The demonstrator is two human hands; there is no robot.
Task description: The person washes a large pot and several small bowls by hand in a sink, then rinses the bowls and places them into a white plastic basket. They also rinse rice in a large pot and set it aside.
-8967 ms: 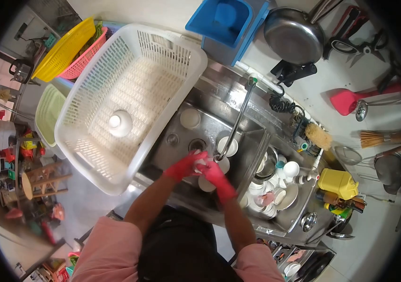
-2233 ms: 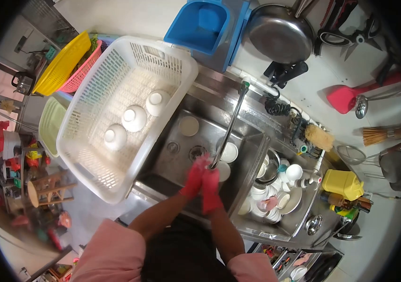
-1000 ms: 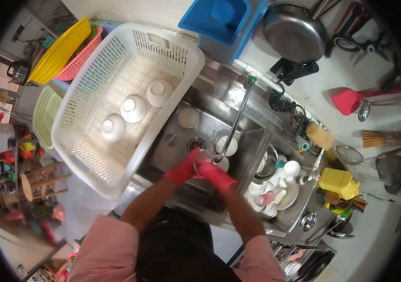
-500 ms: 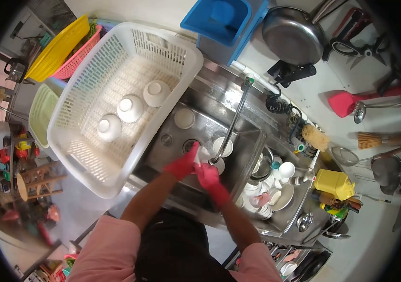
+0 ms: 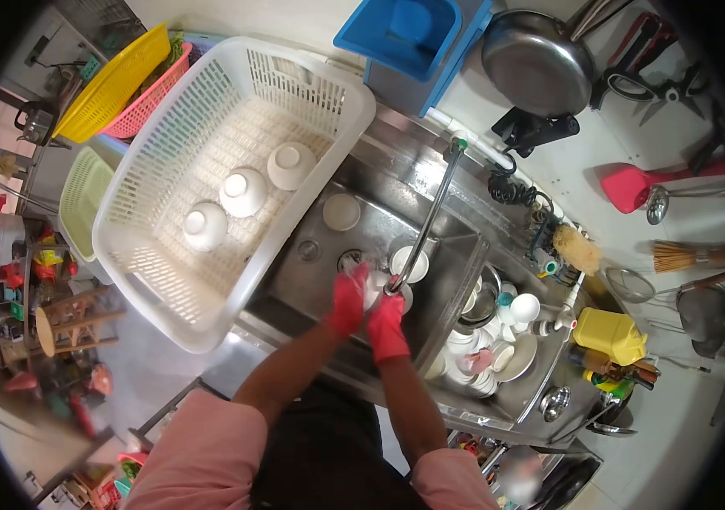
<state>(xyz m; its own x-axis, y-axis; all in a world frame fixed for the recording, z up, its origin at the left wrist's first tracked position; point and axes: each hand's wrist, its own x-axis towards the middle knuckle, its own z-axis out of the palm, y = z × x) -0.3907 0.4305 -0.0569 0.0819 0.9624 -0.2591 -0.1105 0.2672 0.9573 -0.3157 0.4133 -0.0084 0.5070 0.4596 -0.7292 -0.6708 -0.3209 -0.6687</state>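
Both my hands wear red gloves and are over the left sink basin [image 5: 294,293]. My left hand [image 5: 349,299] is closed on a white bowl [image 5: 373,289], which is partly hidden by the gloves. My right hand [image 5: 388,321] is at the tip of the metal faucet [image 5: 435,212], its fingers closed; what they hold, if anything, is hidden. Beside the faucet tip a white bowl [image 5: 410,264] lies in the basin, with another partly visible below it. One more white bowl [image 5: 342,212] rests near the basin's upper left.
A large white basket [image 5: 201,336] with three upturned white bowls stands left of the sink. The right basin holds a pile of white dishes [image 5: 486,348]. Pans and utensils hang on the wall, near a yellow jug [image 5: 609,336] and a blue bin [image 5: 396,38].
My left hand has turned more upright around the bowl. My right hand has moved slightly right and closer to the faucet tip. The whole view has shifted a little.
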